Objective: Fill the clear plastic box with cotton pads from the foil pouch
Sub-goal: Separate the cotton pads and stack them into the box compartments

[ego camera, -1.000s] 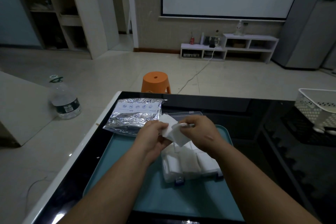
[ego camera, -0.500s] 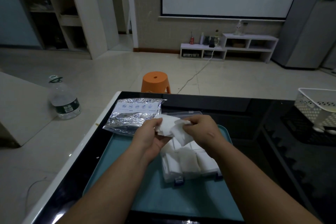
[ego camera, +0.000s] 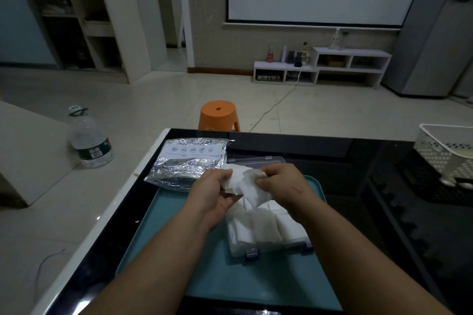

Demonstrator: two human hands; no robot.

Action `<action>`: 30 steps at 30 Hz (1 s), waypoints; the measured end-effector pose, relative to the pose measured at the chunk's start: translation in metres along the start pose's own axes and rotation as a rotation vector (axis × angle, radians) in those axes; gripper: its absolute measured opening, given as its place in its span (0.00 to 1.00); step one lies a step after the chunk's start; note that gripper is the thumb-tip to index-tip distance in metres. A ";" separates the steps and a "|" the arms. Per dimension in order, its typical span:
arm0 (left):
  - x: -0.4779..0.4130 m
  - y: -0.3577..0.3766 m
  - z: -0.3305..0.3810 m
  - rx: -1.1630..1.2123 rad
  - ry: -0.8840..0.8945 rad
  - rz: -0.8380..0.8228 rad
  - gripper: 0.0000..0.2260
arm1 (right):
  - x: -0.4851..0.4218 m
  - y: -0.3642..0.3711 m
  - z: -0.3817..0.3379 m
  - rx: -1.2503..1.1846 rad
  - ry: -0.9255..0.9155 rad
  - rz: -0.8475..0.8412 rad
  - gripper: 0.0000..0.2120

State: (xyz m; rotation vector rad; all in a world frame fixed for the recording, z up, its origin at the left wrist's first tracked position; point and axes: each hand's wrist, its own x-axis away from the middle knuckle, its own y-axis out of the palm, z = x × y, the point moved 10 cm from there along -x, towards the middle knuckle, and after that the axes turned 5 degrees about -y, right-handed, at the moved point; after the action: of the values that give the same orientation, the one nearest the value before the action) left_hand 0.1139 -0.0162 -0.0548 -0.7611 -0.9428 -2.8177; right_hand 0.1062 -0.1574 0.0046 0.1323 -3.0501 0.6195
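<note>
The fingers (ego camera: 220, 176) of both hands pinch a small bunch of pads (ego camera: 247, 184). The left hand (ego camera: 213, 193) holds it from below and the right hand (ego camera: 282, 185) grips the top, just above the box (ego camera: 268, 234). The box sits on the tray (ego camera: 176, 250) and looks nearly full, with about 3 rows of pads. The pouch (ego camera: 189, 163) lies just behind the left hand, partly on the tabletop (ego camera: 332, 151). I think the bunch should be pressed flat first. Then it can slide into a gap, so no pad folds or sticks up.
</note>
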 end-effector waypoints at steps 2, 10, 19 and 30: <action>0.003 0.002 -0.003 0.048 -0.041 -0.018 0.05 | -0.001 -0.006 0.002 -0.074 0.017 0.058 0.11; 0.003 0.007 -0.005 0.093 -0.061 -0.051 0.07 | 0.001 -0.001 0.002 -0.117 0.006 0.058 0.09; 0.004 -0.002 0.010 -0.165 0.116 0.071 0.03 | -0.003 -0.010 0.004 -0.119 0.008 0.080 0.08; 0.008 0.004 0.013 -0.544 0.214 0.064 0.07 | -0.006 -0.023 -0.004 -0.019 -0.081 0.135 0.05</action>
State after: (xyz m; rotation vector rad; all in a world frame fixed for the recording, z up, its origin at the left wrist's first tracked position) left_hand 0.1135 -0.0110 -0.0399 -0.4933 -0.1113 -3.0391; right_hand 0.1144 -0.1767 0.0170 -0.0510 -3.1622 0.6060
